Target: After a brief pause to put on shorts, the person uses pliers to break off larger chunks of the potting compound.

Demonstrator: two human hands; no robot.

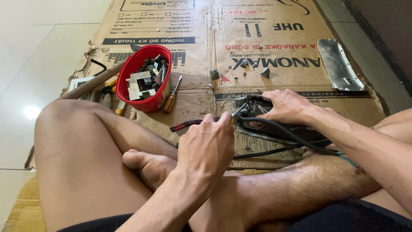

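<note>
Screwdriver beside red bowl

Matt, scuffed brown cardboard sheet (torn at its edges) lies on glossy pale floor tiles, bearing a shiny red plastic bowl.

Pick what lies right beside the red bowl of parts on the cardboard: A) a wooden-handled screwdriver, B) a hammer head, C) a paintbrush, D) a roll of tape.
A: a wooden-handled screwdriver lies against the right side of the red bowl on the cardboard.
</note>
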